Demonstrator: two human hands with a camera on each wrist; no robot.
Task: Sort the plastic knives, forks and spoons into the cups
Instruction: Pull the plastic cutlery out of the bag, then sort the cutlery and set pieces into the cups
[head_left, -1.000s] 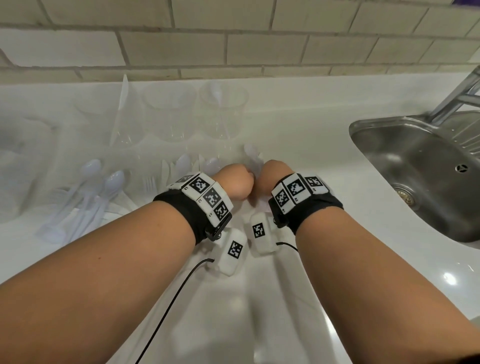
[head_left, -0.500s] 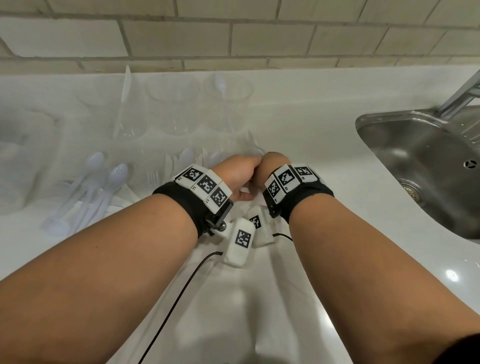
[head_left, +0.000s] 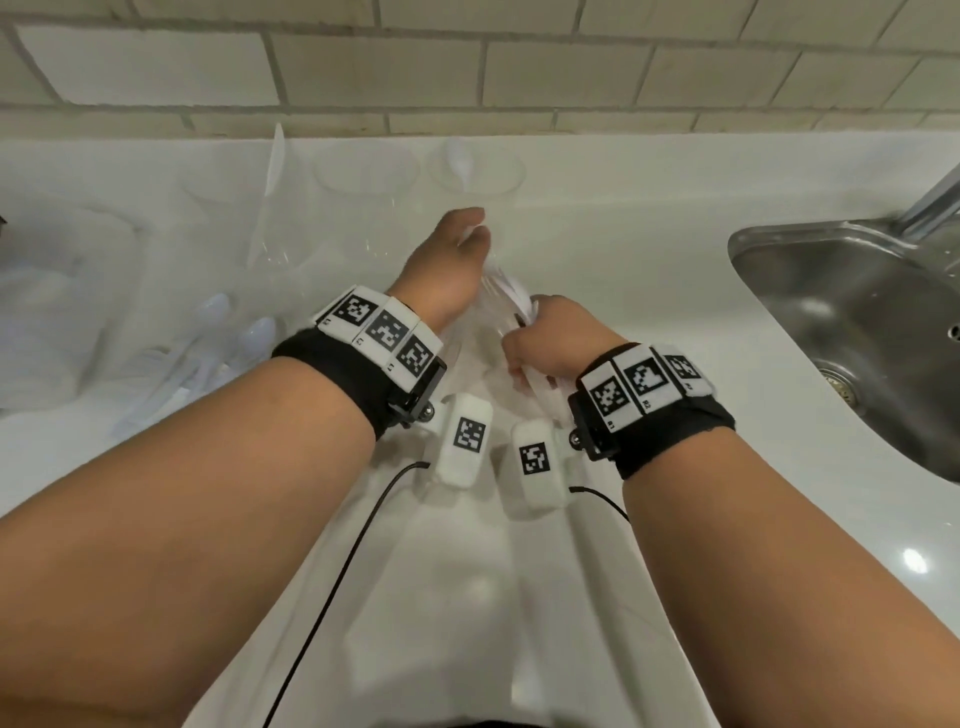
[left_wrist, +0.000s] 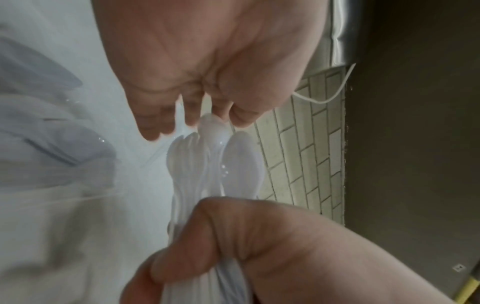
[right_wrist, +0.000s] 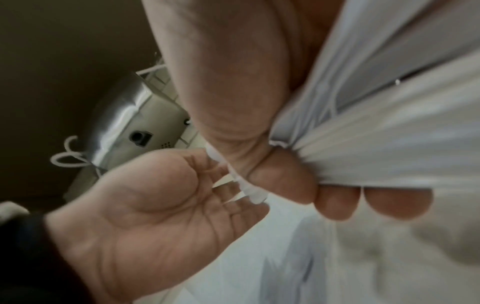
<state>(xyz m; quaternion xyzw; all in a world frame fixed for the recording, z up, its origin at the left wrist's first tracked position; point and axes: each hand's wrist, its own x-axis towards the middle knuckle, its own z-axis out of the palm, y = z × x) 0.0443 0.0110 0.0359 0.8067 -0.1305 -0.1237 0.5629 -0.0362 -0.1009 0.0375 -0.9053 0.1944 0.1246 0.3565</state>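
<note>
My right hand (head_left: 540, 338) grips a bundle of white plastic cutlery (head_left: 501, 286) by the handles, with spoon bowls and fork tines fanning out (left_wrist: 192, 164). My left hand (head_left: 475, 228) reaches forward over the bundle's far end. Its thumb and fingertips pinch the bowl of one spoon (left_wrist: 213, 127). Three clear cups stand by the back wall: the left one (head_left: 223, 208) holds a knife (head_left: 272, 176), the middle one (head_left: 363, 171) looks empty, and the right one (head_left: 475, 166) holds a spoon. In the right wrist view the bundle (right_wrist: 363, 144) fills my right fist (right_wrist: 285, 185).
Loose spoons and other cutlery (head_left: 228, 338) lie on the white counter at the left, beside a crumpled clear bag (head_left: 52, 312). A steel sink (head_left: 857, 322) with its tap (head_left: 930, 208) sits at the right. A tiled wall stands behind the cups.
Both fists were together on the bundle. The left hand has since slid forward to the spoon tips, and the right hand has drawn back a little with the handles.
</note>
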